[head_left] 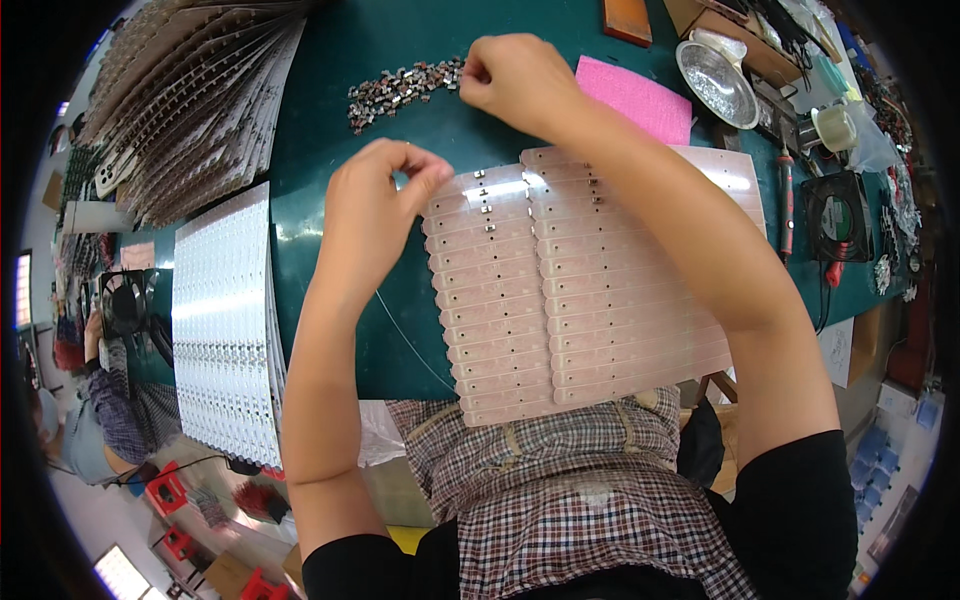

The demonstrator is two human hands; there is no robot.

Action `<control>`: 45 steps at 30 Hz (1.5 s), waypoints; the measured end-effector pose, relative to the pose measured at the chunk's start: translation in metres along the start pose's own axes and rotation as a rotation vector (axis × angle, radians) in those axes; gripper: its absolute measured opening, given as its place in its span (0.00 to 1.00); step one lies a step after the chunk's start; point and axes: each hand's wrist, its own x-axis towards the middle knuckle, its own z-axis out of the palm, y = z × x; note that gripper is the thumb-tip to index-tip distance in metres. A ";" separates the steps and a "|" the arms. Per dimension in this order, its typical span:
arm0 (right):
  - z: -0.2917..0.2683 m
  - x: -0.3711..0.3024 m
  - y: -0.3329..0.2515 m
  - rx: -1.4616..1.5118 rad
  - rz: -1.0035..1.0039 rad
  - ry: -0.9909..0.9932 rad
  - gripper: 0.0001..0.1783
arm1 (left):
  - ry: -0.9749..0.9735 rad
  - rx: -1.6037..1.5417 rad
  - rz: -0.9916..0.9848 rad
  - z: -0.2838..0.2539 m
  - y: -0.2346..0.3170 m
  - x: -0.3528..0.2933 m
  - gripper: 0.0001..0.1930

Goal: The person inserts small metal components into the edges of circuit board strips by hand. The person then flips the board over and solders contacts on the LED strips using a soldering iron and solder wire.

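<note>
Two pinkish-beige panels, each made of joined scallop-edged strips, overlap on the green table: a left panel [485, 330] and a right panel [640, 310]. Small metal pieces [487, 209] sit on the upper strips of both. My left hand [380, 200] is at the left panel's top corner, thumb and forefinger pinched together; whatever is between them is too small to name. Beyond the panels lies a loose pile of small metal pieces [400, 92]. At its right end, my right hand [525, 85] has its fingers curled closed, their contents hidden. My right forearm crosses above the right panel.
A pink foam sheet [640, 98], a metal bowl [718, 88] and an orange block [627, 20] lie far right. Farther right are a soldering iron [786, 210] and small fan [838, 218]. Fanned panels [200, 100] and white panels [222, 310] stand left. Another person [110, 410] sits far left.
</note>
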 end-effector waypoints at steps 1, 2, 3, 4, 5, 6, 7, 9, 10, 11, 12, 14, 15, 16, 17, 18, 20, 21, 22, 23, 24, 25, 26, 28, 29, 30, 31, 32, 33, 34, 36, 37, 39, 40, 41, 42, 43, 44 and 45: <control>-0.008 -0.002 -0.001 0.076 0.033 0.009 0.10 | -0.058 -0.046 -0.050 -0.002 0.005 -0.011 0.08; -0.016 -0.005 -0.004 0.153 0.063 0.018 0.10 | -0.058 -0.043 -0.060 -0.002 0.009 -0.023 0.08; -0.022 -0.010 -0.003 0.158 0.061 0.012 0.10 | -0.094 -0.068 -0.055 0.000 0.013 -0.032 0.08; -0.029 -0.017 -0.003 0.257 0.104 -0.009 0.11 | -0.130 -0.095 -0.050 0.003 0.015 -0.038 0.07; -0.038 -0.023 -0.006 0.351 0.147 -0.025 0.11 | -0.131 -0.096 -0.051 0.006 0.017 -0.042 0.07; -0.048 -0.027 -0.019 0.489 0.203 0.048 0.08 | -0.134 -0.121 -0.074 0.010 0.016 -0.046 0.08; -0.050 -0.034 -0.019 0.491 0.203 0.044 0.08 | -0.137 -0.147 -0.095 0.014 0.016 -0.050 0.08; -0.060 -0.055 -0.009 0.548 0.220 0.004 0.10 | -0.204 -0.117 -0.183 0.015 0.023 -0.051 0.10; -0.065 -0.064 -0.011 0.523 0.227 -0.011 0.10 | -0.179 -0.103 -0.144 0.019 0.018 -0.053 0.09; -0.068 -0.073 -0.011 0.524 0.230 -0.014 0.10 | -0.157 -0.091 -0.104 0.022 0.016 -0.055 0.09; -0.072 -0.082 -0.010 0.526 0.209 0.022 0.10 | -0.159 -0.091 -0.107 0.023 0.016 -0.056 0.09; -0.076 -0.098 -0.003 0.563 0.196 0.047 0.11 | -0.137 -0.067 -0.086 0.027 0.018 -0.058 0.07; -0.079 -0.106 -0.001 0.566 0.198 0.045 0.11 | -0.140 -0.066 -0.090 0.028 0.017 -0.059 0.07; -0.081 -0.113 0.000 0.591 0.242 0.033 0.10 | -0.120 -0.025 -0.044 0.030 0.016 -0.059 0.07; -0.083 -0.119 0.000 0.614 0.286 0.023 0.10 | -0.100 0.013 0.004 0.032 0.015 -0.059 0.07; -0.086 -0.125 0.000 0.616 0.288 0.021 0.10 | -0.102 0.013 0.002 0.033 0.015 -0.058 0.07; -0.090 -0.135 -0.001 0.685 0.337 0.006 0.09 | -0.076 0.076 0.035 0.033 0.016 -0.057 0.07; -0.091 -0.139 0.000 0.687 0.339 0.005 0.09 | -0.078 0.077 0.033 0.033 0.017 -0.057 0.07; -0.092 -0.143 0.000 0.678 0.343 -0.003 0.09 | -0.080 0.090 0.032 0.032 0.017 -0.057 0.07; -0.093 -0.146 0.000 0.668 0.347 -0.010 0.09 | -0.081 0.104 0.031 0.032 0.018 -0.057 0.07; -0.095 -0.149 -0.001 0.670 0.348 -0.010 0.09 | -0.082 0.105 0.031 0.032 0.018 -0.057 0.07; -0.097 -0.151 -0.002 0.654 0.341 -0.019 0.08 | -0.073 0.115 0.043 0.031 0.019 -0.057 0.07; -0.098 -0.153 -0.003 0.639 0.334 -0.028 0.08 | -0.064 0.125 0.055 0.031 0.019 -0.057 0.08; -0.098 -0.158 -0.006 0.681 0.353 -0.021 0.08 | -0.071 0.146 0.072 0.031 0.020 -0.058 0.08; -0.097 -0.160 -0.006 0.720 0.372 -0.012 0.08 | -0.076 0.165 0.092 0.030 0.020 -0.057 0.08; -0.097 -0.161 -0.006 0.721 0.374 -0.013 0.08 | -0.078 0.165 0.091 0.030 0.020 -0.057 0.08; -0.096 -0.163 -0.005 0.711 0.391 -0.021 0.07 | -0.079 0.176 0.119 0.030 0.020 -0.057 0.08; -0.095 -0.164 -0.004 0.700 0.408 -0.028 0.07 | -0.080 0.186 0.148 0.030 0.020 -0.056 0.07; -0.094 -0.164 -0.004 0.698 0.411 -0.030 0.07 | -0.082 0.184 0.147 0.031 0.019 -0.055 0.07; -0.093 -0.164 -0.002 0.726 0.440 -0.056 0.07 | -0.081 0.187 0.167 0.031 0.018 -0.054 0.07; -0.095 -0.166 -0.003 0.745 0.464 -0.072 0.07 | -0.072 0.188 0.199 0.031 0.021 -0.054 0.07; -0.095 -0.168 -0.004 0.651 0.413 -0.095 0.07 | -0.067 0.237 0.227 0.031 0.021 -0.055 0.06; -0.091 -0.166 -0.003 0.552 0.367 -0.124 0.07 | -0.064 0.279 0.251 0.033 0.019 -0.055 0.06; -0.090 -0.165 -0.005 0.494 0.312 -0.137 0.07 | -0.055 0.330 0.282 0.034 0.018 -0.056 0.05; -0.090 -0.165 -0.006 0.433 0.259 -0.148 0.07 | -0.046 0.377 0.317 0.036 0.017 -0.057 0.05; -0.088 -0.165 -0.006 0.426 0.261 -0.147 0.07 | -0.044 0.371 0.320 0.038 0.017 -0.058 0.05; -0.087 -0.165 -0.005 0.412 0.246 -0.140 0.06 | -0.026 0.381 0.342 0.040 0.016 -0.058 0.05; -0.084 -0.165 -0.005 0.402 0.229 -0.132 0.06 | -0.009 0.396 0.361 0.041 0.014 -0.060 0.05; -0.081 -0.165 -0.004 0.398 0.228 -0.131 0.06 | -0.006 0.394 0.364 0.041 0.014 -0.061 0.05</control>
